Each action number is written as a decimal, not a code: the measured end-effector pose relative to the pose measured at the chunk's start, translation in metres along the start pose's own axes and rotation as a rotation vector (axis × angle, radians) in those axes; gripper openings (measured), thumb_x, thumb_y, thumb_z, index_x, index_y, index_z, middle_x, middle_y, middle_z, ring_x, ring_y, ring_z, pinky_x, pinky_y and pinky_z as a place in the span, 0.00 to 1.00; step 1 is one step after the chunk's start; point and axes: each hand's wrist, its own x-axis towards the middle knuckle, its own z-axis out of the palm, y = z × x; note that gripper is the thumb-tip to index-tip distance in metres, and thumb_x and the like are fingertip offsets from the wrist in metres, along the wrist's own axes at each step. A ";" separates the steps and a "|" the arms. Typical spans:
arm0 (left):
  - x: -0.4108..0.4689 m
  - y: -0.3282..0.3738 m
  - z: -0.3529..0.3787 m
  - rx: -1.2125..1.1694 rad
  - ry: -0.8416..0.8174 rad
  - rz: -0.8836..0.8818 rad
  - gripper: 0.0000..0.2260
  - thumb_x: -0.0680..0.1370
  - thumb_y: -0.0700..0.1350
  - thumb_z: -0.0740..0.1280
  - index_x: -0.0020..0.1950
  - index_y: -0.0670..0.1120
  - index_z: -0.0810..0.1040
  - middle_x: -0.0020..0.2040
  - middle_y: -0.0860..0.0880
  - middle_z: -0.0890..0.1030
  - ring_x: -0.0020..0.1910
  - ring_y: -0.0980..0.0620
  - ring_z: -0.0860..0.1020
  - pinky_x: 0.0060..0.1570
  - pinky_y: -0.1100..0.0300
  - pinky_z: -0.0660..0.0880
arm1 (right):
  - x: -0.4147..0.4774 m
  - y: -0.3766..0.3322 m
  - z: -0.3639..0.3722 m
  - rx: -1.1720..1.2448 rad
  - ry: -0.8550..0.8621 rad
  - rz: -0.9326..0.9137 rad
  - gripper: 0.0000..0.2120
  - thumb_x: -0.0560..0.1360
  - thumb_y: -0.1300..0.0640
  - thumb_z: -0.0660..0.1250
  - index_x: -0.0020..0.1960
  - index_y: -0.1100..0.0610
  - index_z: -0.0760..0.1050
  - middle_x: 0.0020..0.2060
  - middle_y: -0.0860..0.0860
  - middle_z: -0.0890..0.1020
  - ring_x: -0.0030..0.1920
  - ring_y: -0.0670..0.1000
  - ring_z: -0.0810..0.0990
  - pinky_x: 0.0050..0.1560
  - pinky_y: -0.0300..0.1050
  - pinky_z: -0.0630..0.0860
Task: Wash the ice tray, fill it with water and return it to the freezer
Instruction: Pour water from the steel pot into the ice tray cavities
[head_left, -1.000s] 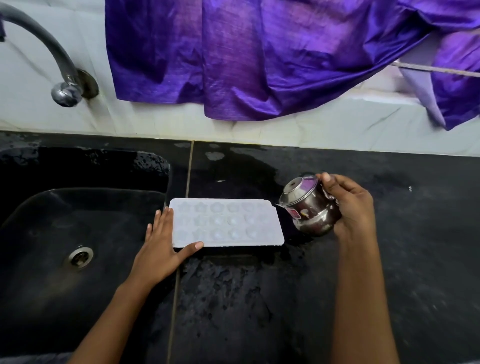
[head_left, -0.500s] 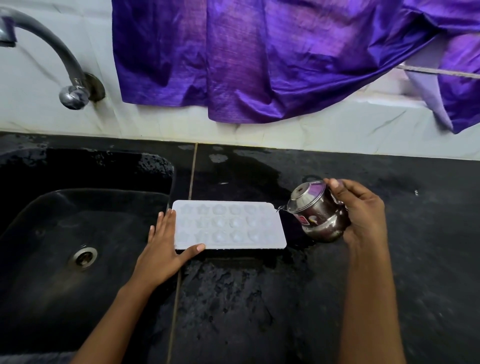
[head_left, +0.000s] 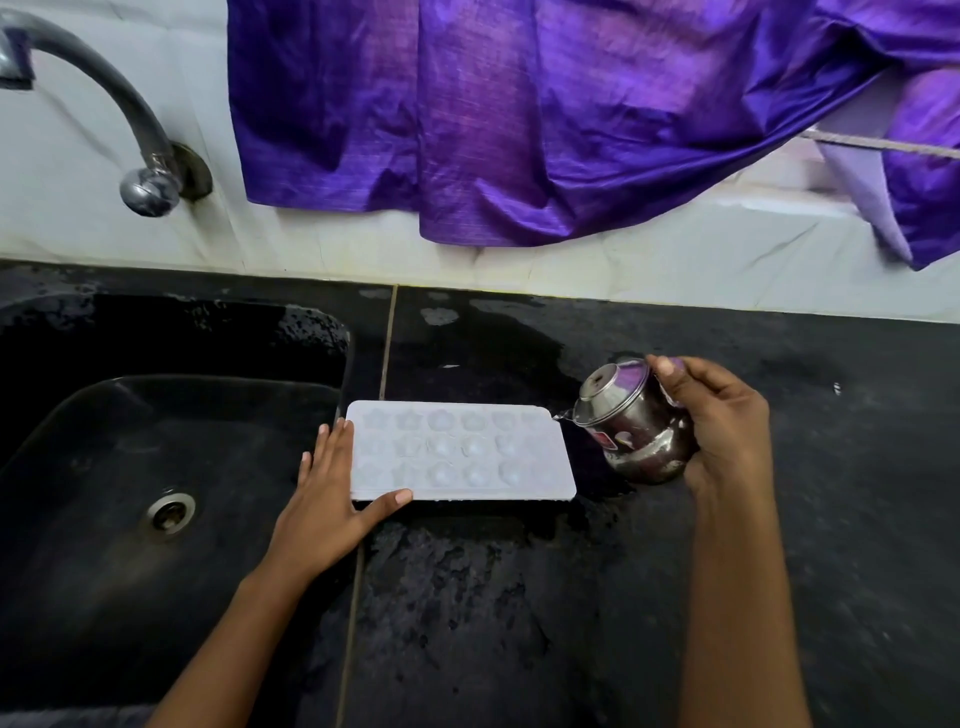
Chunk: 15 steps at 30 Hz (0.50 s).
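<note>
A white ice tray (head_left: 462, 454) lies flat on a wet black surface (head_left: 519, 597), just right of a dark sink (head_left: 130, 441). The left hand (head_left: 332, 493) rests open against the tray's left end, thumb along its near edge. The right hand (head_left: 722, 426) grips a small steel pot (head_left: 631, 428), tilted with its spout at the tray's right end. Behind them, a tap (head_left: 140, 150) and purple cloth (head_left: 519, 114) hang against a white wall.

White ice tray (head_left: 460, 452), black counter (head_left: 519, 623), purple cloth (head_left: 519, 130), perhaps red-labelled silver pot (head_left: 641, 434).
</note>
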 end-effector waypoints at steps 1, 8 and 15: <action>0.000 0.000 0.000 -0.002 0.001 0.000 0.51 0.66 0.73 0.57 0.78 0.48 0.40 0.78 0.53 0.42 0.73 0.62 0.34 0.71 0.60 0.36 | 0.000 0.000 0.000 0.000 0.004 0.000 0.05 0.66 0.64 0.73 0.40 0.58 0.79 0.29 0.44 0.83 0.32 0.41 0.81 0.35 0.35 0.78; 0.000 0.001 -0.001 -0.005 0.001 0.003 0.50 0.66 0.72 0.58 0.78 0.48 0.40 0.78 0.53 0.42 0.73 0.62 0.34 0.71 0.60 0.36 | 0.000 -0.002 0.002 -0.018 -0.003 -0.008 0.05 0.65 0.62 0.74 0.38 0.56 0.80 0.30 0.45 0.84 0.33 0.42 0.81 0.36 0.36 0.79; 0.000 0.001 -0.001 -0.010 -0.003 -0.006 0.50 0.66 0.72 0.58 0.78 0.47 0.41 0.78 0.54 0.42 0.73 0.62 0.34 0.72 0.59 0.36 | 0.001 0.000 -0.001 -0.013 -0.006 0.001 0.05 0.65 0.61 0.74 0.39 0.55 0.80 0.31 0.45 0.84 0.33 0.42 0.81 0.35 0.37 0.79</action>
